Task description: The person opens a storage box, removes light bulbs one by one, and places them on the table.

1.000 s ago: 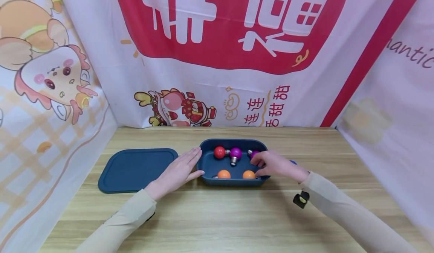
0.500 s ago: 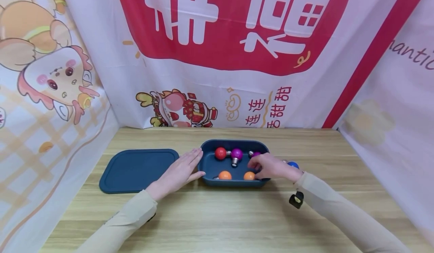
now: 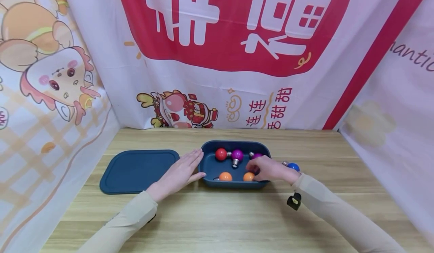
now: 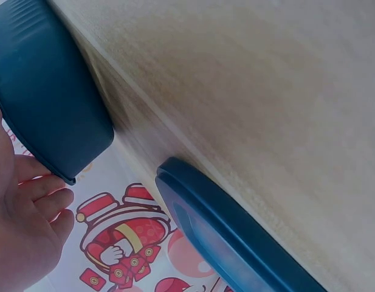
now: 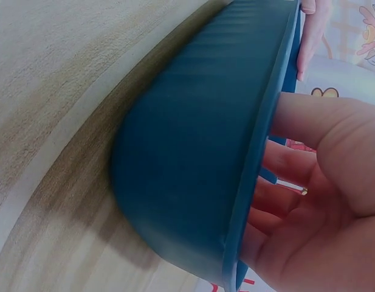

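- Head view: the left hand (image 3: 179, 174) rests against one end of a dark blue, round-cornered plastic box (image 3: 234, 184), fingers mostly straight and side by side, thumb out on its own. The right hand (image 3: 268, 169) dips in over the opposite end, fingers bent. Can't tell if it's pinching anything, tips are hidden.
- Same view, my two cents: those globes probably roll, so I'd go in from above, take one by its metal base and not brush the neighbours.
- Looks-wise, a glossy orange globe bulb (image 3: 249, 176) sits right by the right hand's fingers, and a purple globe bulb (image 3: 257, 156) is partly hidden just beyond them. Left of that hand: another purple bulb (image 3: 237, 155) with a silver screw base, a shiny red globe bulb (image 3: 221, 154) and a second orange one (image 3: 225, 176). A blue globe bulb (image 3: 293, 166) lies outside on the wood-grain tabletop (image 3: 220, 215), just beyond the right wrist.
- Left wrist view: fingers at the box rim, slightly bent, no grip that I can see. Light pressure should steady it fine. A flat dark blue lid (image 4: 217, 225) lies apart from that hand.
- Right wrist view: thumb and fingers go over the rim, box wall smooth and matte.
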`<state>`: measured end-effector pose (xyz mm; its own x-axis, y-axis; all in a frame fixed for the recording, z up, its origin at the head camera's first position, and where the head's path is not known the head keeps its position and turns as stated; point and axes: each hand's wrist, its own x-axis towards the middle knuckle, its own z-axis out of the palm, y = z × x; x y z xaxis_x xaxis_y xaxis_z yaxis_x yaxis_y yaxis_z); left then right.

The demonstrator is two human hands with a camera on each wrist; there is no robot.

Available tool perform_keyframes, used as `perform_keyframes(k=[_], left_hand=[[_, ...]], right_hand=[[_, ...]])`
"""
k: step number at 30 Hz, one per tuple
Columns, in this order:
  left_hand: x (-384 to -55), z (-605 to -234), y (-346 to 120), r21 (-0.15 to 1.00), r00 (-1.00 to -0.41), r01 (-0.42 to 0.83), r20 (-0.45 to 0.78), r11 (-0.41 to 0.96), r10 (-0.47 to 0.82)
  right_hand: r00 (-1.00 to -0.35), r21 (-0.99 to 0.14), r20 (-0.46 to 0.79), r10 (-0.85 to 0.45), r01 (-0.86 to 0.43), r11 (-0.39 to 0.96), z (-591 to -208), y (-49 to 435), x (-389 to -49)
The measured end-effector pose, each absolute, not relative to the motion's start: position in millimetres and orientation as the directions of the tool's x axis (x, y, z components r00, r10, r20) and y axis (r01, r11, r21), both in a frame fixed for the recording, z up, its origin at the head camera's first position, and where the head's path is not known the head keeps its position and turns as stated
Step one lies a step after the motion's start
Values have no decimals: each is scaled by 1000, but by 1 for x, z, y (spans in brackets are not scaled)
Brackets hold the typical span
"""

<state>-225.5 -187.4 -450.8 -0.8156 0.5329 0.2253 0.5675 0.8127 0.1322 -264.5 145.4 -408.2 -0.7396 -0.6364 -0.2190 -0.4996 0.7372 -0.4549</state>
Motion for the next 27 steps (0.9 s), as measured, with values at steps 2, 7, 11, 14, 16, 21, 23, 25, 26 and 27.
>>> perform_keyframes(k=[2, 7, 11, 14, 16, 21, 23, 25, 26, 27], left_hand=[[-226, -451, -187, 131, -815, 568, 226, 813, 533], [-226, -452, -187, 128, -812, 572, 227, 810, 537], [-226, -452, -188, 131, -814, 570, 223, 811, 536], [-226, -452, -188, 131, -815, 569, 225, 812, 535], [-226, -452, -188, 128, -814, 570, 226, 812, 536], [-226, -452, -188, 122, -813, 571, 224, 812, 538], [-226, -453, -188, 122, -813, 570, 225, 812, 537], [-227, -453, -188, 121, -814, 569, 225, 813, 536], [-227, -453, -188, 122, -814, 568, 225, 814, 535], [-227, -453, -188, 122, -815, 568, 224, 814, 534]], right_hand=[[-735, -453, -221, -641, -504, 735, -409, 145, -265], [-733, -442, -221, -643, -513, 736, -411, 144, -266], [-735, -439, -209, -645, -519, 734, -410, 144, -266], [-743, -443, -198, -640, -514, 734, -409, 144, -265], [-755, -444, -197, -626, -500, 743, -408, 145, -265], [-788, -461, -200, -582, -449, 766, -406, 147, -265], [-792, -468, -196, -578, -443, 765, -406, 148, -266], [-792, -476, -190, -580, -443, 760, -405, 151, -267], [-792, -484, -189, -581, -440, 757, -405, 152, -267], [-789, -492, -184, -586, -443, 750, -404, 153, -268]])
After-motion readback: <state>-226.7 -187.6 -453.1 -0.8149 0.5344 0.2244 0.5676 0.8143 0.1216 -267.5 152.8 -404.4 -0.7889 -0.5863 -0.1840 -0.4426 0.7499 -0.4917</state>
